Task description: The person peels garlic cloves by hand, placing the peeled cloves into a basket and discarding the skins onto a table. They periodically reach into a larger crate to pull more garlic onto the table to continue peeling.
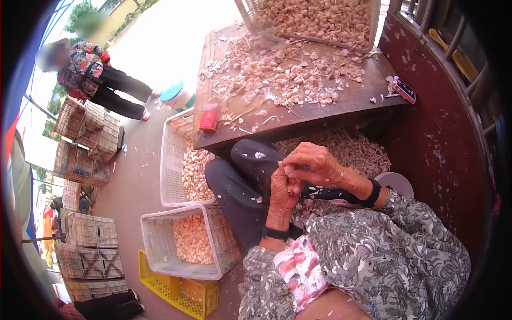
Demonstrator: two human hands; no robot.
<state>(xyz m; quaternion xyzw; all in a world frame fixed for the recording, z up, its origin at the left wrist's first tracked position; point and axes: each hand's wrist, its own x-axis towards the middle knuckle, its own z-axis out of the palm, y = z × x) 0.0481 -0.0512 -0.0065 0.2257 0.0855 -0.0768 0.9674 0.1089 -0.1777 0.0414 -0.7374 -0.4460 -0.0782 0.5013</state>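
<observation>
Above my lap, my left hand (285,188) and my right hand (313,164) meet, their fingers closed against each other. A small yellowish piece shows at the fingers of my left hand. What the fingertips of my right hand pinch is too small to make out. Beyond my hands stands a wooden table (320,114), strewn with pinkish garlic cloves (266,74) and papery skins. Left of my knees, one white crate (170,176) holds pale cloves, and a second white crate (160,242) nearer to me holds peeled-looking cloves.
A tilted crate (373,26) full of cloves rests on the table's far side. A red box (209,117) and a small dark box (405,89) lie at its edges. A yellow crate (178,288), stacked crates (88,229) and a standing person (96,74) are to the left.
</observation>
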